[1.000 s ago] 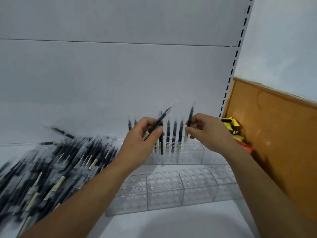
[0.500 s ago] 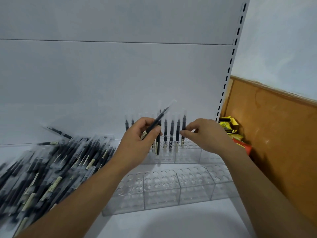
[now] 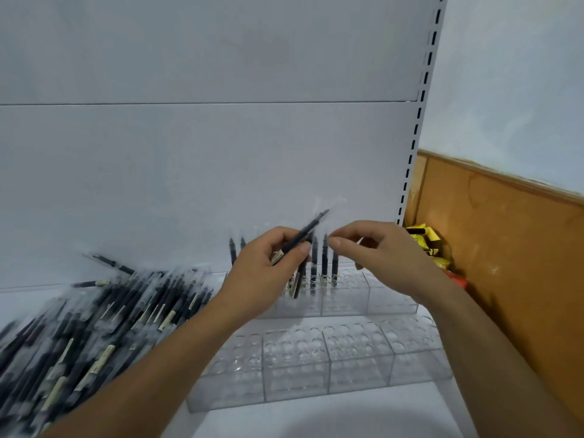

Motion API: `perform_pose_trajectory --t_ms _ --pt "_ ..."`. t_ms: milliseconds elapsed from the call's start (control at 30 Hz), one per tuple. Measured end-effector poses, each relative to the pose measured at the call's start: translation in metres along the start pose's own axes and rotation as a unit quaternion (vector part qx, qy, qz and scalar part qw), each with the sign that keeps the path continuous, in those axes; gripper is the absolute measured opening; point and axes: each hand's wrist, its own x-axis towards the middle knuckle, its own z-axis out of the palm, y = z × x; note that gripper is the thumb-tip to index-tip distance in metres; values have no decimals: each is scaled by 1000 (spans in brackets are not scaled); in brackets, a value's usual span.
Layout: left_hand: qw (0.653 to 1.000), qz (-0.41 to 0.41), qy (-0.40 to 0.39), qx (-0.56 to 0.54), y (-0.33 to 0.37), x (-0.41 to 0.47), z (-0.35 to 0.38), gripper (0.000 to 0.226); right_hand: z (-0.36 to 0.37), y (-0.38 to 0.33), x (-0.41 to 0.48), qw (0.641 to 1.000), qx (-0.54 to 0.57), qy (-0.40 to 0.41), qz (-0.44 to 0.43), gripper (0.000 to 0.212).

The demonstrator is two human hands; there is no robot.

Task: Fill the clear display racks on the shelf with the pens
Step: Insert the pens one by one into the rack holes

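Where the shelf (image 3: 316, 418) meets its back panel (image 3: 189, 169), everything is flat, matte white metal, edged on the right by a slotted upright (image 3: 420, 105). Past that stands a smooth orange-brown wooden board (image 3: 505, 248).

On the left of the shelf lies a loose pile of pens (image 3: 94, 327): slim dark barrels with cream labels, each in a glossy clear sleeve, blurred here. To its right sit two clear display racks of hard see-through plastic with round holes on top. The front rack (image 3: 316, 358) is nearest me, and the back rack (image 3: 363, 298) is behind it against the panel. A short row of standing pens (image 3: 324, 257) rises upright from the back rack.

My left hand (image 3: 262, 273) is raised in front of that row. Its fingers (image 3: 303, 248) are curled round one pen (image 3: 303, 233), which tilts up to the right.

Half a second ago my right hand (image 3: 385, 257) pinched the last standing pen. Now it has let go and risen beside the tilted pen's tip. Its fingers (image 3: 336, 243) are loosely bent, with nothing I can see between them. I cannot tell whether they touch the clear sleeve. My left grip is unchanged.

My left hand hides the left part of the back rack and some of the pens standing in it. Crumpled yellow packets (image 3: 423, 240) sit wedged between the upright and the board, behind my right hand.
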Motion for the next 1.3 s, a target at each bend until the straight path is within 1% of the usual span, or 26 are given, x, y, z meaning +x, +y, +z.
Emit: perform_pose_trajectory --t_ms 33,100,133,233,267,333,367,400,433,467,500,600,667,767,833,900,967,1033,1100,1133,1167,1233,1300 --pt "1000 0 -14 8 3 1 3 9 2 -4 -1 999 44 -15 -1 11" --pt "999 4 -38 19 8 2 11 9 7 -7 -2 993 114 -20 0 6" --pt "999 7 -43 23 9 2 15 9 8 -6 -2 991 132 -12 4 9" --pt "999 4 -26 31 5 -3 21 9 5 -4 -2 985 172 10 25 11" --pt "999 -6 -13 33 2 -5 21 10 2 -2 0 980 194 31 31 10" --pt "999 -37 8 25 -3 -7 19 15 -6 5 2 967 226 107 45 13" --pt "998 -53 17 21 -5 -8 18 18 -9 8 4 965 211 148 45 15" --pt "998 -64 22 18 -6 -8 17 21 -10 13 5 968 169 181 41 15" --pt "997 -71 23 21 -7 -8 18 23 -10 16 6 973 111 197 36 15" --pt "997 -75 19 28 -8 -7 19 25 -9 19 7 978 57 197 31 15" --pt "996 -79 13 35 -8 -8 20 26 -7 22 8 982 23 188 28 15" --pt "995 -87 2 43 -9 -9 20 26 -2 25 9 986 -16 163 20 14" --pt "995 -90 -1 48 -10 -9 20 25 1 26 11 988 -58 141 28 18" --pt "994 -91 -7 59 -9 -9 21 25 7 30 13 987 -147 52 47 20" --pt "994 -89 -8 62 -9 -9 21 26 11 31 14 979 -194 13 54 18" --pt "994 -88 -7 61 -10 -10 20 27 11 32 14 977 -204 9 64 18" --pt "994 -88 -7 62 -11 -10 20 28 5 33 11 974 -212 15 76 25" --pt "994 -89 -6 64 -11 -9 21 30 -2 31 7 976 -201 39 74 24" --pt "994 -90 -6 69 -12 -8 21 30 -7 25 3 985 -151 63 46 18" --pt "993 -90 -6 73 -12 -8 21 29 -8 21 1 992 -106 49 34 17" --pt "993 -87 -7 76 -12 -8 21 28 -6 15 -1 998 -53 16 29 18" --pt "994 -75 -14 84 -12 -9 22 28 2 4 -3 997 36 -57 22 19" --pt "992 -60 -33 108 -10 -10 23 29 10 -3 -3 993 94 -67 17 12"
